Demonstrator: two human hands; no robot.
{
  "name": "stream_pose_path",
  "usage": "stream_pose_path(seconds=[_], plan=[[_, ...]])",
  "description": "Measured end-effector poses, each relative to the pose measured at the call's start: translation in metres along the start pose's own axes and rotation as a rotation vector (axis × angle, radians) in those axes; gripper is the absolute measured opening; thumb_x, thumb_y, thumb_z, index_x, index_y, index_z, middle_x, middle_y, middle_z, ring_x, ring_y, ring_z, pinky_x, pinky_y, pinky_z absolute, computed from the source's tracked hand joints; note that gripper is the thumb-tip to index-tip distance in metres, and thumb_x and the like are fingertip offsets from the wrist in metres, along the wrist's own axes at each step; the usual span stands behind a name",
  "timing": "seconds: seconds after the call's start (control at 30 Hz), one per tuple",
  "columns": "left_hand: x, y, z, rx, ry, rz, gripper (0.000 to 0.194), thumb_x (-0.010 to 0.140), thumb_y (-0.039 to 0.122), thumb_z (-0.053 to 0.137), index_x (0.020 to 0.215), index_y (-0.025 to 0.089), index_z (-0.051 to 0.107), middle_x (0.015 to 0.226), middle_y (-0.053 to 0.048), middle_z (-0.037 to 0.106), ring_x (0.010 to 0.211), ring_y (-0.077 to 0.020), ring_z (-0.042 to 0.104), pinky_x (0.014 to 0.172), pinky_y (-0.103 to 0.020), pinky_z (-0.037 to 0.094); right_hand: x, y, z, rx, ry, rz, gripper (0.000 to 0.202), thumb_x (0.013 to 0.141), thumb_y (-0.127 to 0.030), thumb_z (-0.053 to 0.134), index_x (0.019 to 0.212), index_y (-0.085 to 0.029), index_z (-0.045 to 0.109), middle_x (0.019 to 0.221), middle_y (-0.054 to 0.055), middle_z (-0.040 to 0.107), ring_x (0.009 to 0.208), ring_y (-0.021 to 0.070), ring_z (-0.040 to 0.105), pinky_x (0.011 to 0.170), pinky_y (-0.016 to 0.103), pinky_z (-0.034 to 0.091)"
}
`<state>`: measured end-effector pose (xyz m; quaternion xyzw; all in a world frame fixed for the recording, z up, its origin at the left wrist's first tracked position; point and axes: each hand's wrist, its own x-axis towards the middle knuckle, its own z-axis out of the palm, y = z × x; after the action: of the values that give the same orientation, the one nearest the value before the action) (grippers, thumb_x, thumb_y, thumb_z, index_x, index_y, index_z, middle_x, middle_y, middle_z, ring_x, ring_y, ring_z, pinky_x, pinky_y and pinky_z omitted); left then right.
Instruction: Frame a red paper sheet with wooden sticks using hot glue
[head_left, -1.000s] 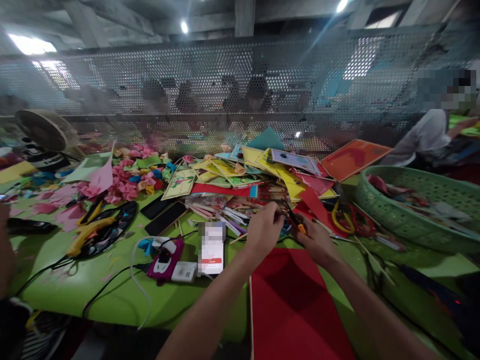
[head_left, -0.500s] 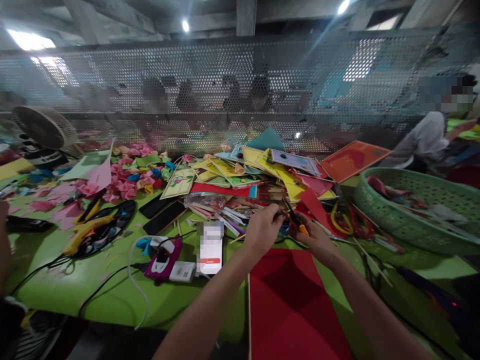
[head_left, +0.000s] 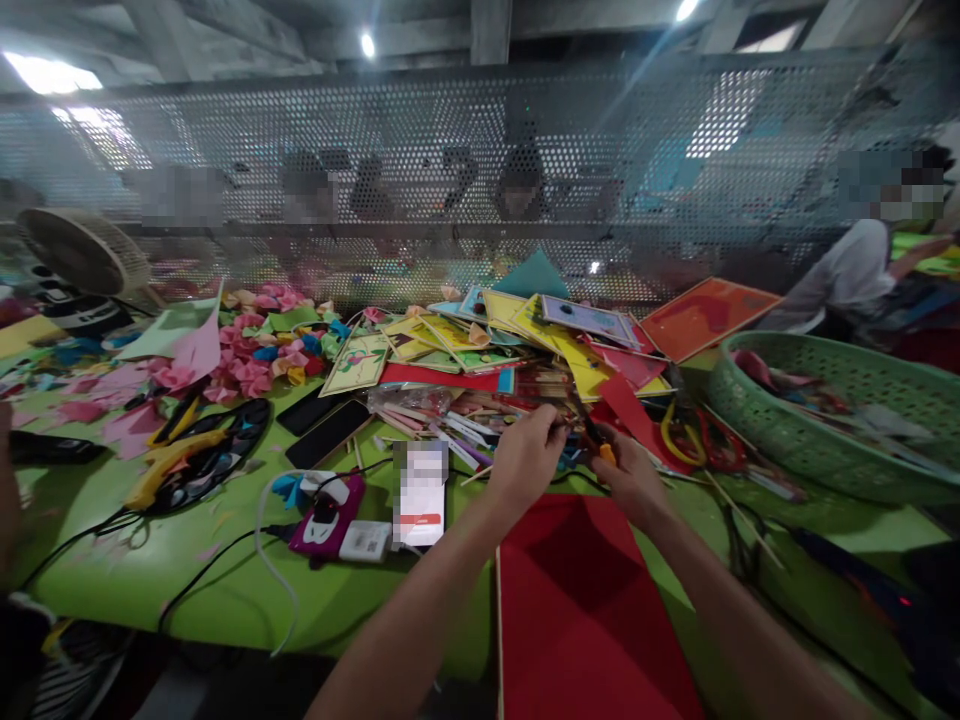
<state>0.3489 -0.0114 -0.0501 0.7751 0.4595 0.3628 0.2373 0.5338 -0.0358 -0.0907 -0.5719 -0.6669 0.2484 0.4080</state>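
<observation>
Above the top end of a red board [head_left: 585, 600], my two hands are close together. My right hand [head_left: 630, 475] is closed around a small dark tool with an orange handle [head_left: 606, 455]; its dark end points up and left, and its exact kind is unclear. Just left of it, my left hand [head_left: 529, 455] pinches with its fingertips beside the tool's end. Whatever sits in that pinch is too small and hidden to name. Behind my hands lie pens and thin wooden sticks [head_left: 465, 430].
Decorated cards [head_left: 450, 345] are heaped along a mesh partition [head_left: 420, 200]. Left are pink paper flowers [head_left: 247, 370], a yellow glue gun [head_left: 176, 460], a purple power strip [head_left: 326, 520] and a lit phone [head_left: 421, 495]. Right are yellow-handled scissors [head_left: 681, 435] and a green basket [head_left: 832, 470].
The tool in my right hand has tilted slightly, its dark end shifting a little. My left hand stays nearly in place, still pinching. The red board has not moved.
</observation>
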Motion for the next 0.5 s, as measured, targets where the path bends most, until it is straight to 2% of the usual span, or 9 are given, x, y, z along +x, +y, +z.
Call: stream_pose_path(seconds=[0.1, 0.23, 0.33, 0.4, 0.5], plan=[[0.001, -0.001, 0.002, 0.000, -0.021, 0.006, 0.011, 0.099, 0.017, 0.060, 0.091, 0.023, 0.065, 0.092, -0.003, 0.076, 0.087, -0.0203, 0.071, 0.076, -0.027, 0.046, -0.002, -0.006, 0.001, 0.110, 0.034, 0.025, 0.029, 0.081, -0.039, 0.061, 0.103, -0.022, 0.066, 0.089, 0.003, 0.072, 0.078, 0.0213, 0.065, 0.068, 0.031, 0.051], [0.002, -0.001, -0.004, 0.016, -0.003, 0.011, 0.014, 0.103, 0.023, 0.057, 0.095, 0.023, 0.068, 0.095, -0.003, 0.078, 0.090, -0.0207, 0.072, 0.080, -0.027, 0.048, 0.003, 0.000, -0.014, 0.204, 0.119, 0.095, 0.036, 0.080, -0.046, 0.068, 0.107, -0.022, 0.067, 0.085, 0.001, 0.070, 0.074, 0.0196, 0.063, 0.066, 0.031, 0.049], [-0.001, 0.004, -0.008, 0.020, -0.017, 0.057, 0.016, 0.105, 0.027, 0.055, 0.101, 0.025, 0.070, 0.099, -0.002, 0.079, 0.093, -0.0196, 0.072, 0.082, -0.027, 0.049, 0.011, 0.015, -0.028, -0.111, 0.132, 0.040, 0.040, 0.083, -0.050, 0.066, 0.113, -0.023, 0.066, 0.091, 0.004, 0.073, 0.080, 0.0239, 0.067, 0.071, 0.035, 0.049], [-0.004, 0.009, -0.007, 0.016, -0.052, 0.101, 0.013, 0.103, 0.028, 0.058, 0.103, 0.026, 0.071, 0.101, 0.000, 0.079, 0.094, -0.0187, 0.073, 0.083, -0.026, 0.049, 0.016, 0.023, -0.032, -0.420, 0.105, -0.058, 0.046, 0.085, -0.051, 0.063, 0.123, -0.024, 0.064, 0.107, 0.009, 0.076, 0.094, 0.0302, 0.070, 0.078, 0.040, 0.050], [-0.011, 0.018, -0.002, 0.022, -0.108, 0.170, 0.012, 0.101, 0.029, 0.060, 0.106, 0.026, 0.071, 0.106, -0.001, 0.079, 0.098, -0.0192, 0.073, 0.082, -0.026, 0.051, 0.021, 0.023, -0.027, -0.744, 0.039, -0.195, 0.049, 0.089, -0.040, 0.058, 0.134, -0.021, 0.059, 0.127, 0.018, 0.073, 0.110, 0.0365, 0.069, 0.086, 0.048, 0.048]])
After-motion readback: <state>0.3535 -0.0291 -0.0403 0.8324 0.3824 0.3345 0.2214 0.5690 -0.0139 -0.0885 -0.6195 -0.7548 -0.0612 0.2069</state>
